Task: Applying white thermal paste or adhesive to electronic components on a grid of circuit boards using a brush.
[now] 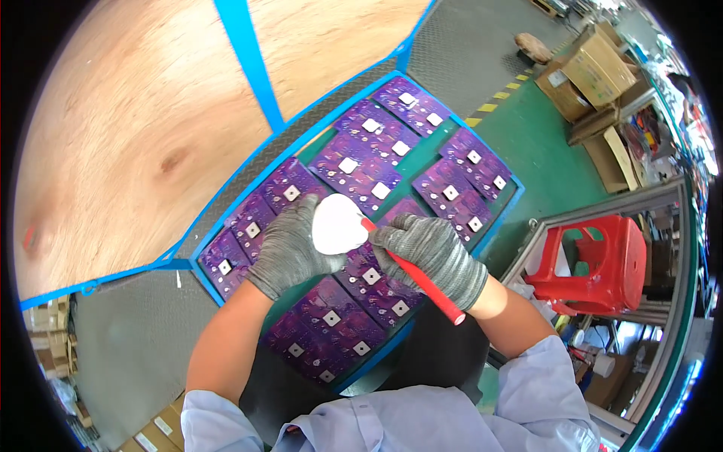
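The left hand (294, 248), in a grey knitted glove, is partly closed round a flat, rounded white piece (337, 224), fingers at its far edge and thumb at its near one. This grip by the side seems to leave most of the upper face uncovered. The right hand (433, 252), gloved alike, has its fingers bent firmly round a slim red stick-shaped tool (429, 290), gripped close to the front, presumably for finer control of the tip. Its tail slants back from the right hand toward the wearer's body. The tip overlaps the white piece in view, but the glare there is strong, and I cannot tell whether the two touch.

Just below both hands, and on past them, lie flat purple panels (310, 337) with a circuit-like pattern, carrying small white square pieces (331, 318) with mostly dark centres. They rest face up on a green desk (495, 224) with a blue rim, roughly in rows, which likely leaves each square in plain sight and within reach.

Beyond the left hand, a large pale wooden board (135, 113) in a blue frame borders the desk. Well to the right of the right hand is a red plastic stool (621, 260). Farthest off, beyond the right hand, brown cardboard boxes (599, 68) stand piled past yellow-and-black floor tape (487, 108).
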A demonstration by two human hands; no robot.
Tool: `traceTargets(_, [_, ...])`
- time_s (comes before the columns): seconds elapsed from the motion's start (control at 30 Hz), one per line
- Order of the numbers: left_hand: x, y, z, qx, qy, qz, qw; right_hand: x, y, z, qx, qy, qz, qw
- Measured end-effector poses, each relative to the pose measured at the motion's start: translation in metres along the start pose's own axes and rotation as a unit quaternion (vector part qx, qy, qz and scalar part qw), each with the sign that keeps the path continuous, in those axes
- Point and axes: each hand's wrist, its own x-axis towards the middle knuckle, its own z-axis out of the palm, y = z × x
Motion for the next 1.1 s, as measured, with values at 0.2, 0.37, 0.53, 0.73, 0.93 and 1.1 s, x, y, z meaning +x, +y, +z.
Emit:
traceTargets(0.2, [-0.009, -0.026, 0.015, 0.065, 0.003, -0.024, 0.998, -0.008, 0.037, -0.022, 0.093, 0.195, -0.03, 0.976])
traceTargets(0.37, [-0.003, -0.03, 0.015, 0.001, -0.015, -0.035, 0.999, -0.046, 0.181, -0.066, 0.194, 0.332, 0.365, 0.848])
traceTargets(0.53, [-0.005, -0.034, 0.014, 0.009, 0.003, -0.038, 0.999, -0.057, 0.242, -0.056, 0.283, 0.381, 0.469, 0.745])
traceTargets(0.73, [-0.004, -0.033, 0.017, 0.014, -0.018, -0.049, 0.999, -0.065, 0.26, -0.039, 0.238, 0.359, 0.509, 0.746])
traceTargets(0.93, [-0.007, -0.035, 0.016, 0.016, -0.016, -0.052, 0.998, -0.058, 0.246, -0.048, 0.2, 0.376, 0.489, 0.761])
traceTargets(1.1, [-0.004, -0.031, 0.016, 0.01, -0.022, -0.052, 0.998, -0.07, 0.28, -0.033, 0.167, 0.348, 0.488, 0.783])
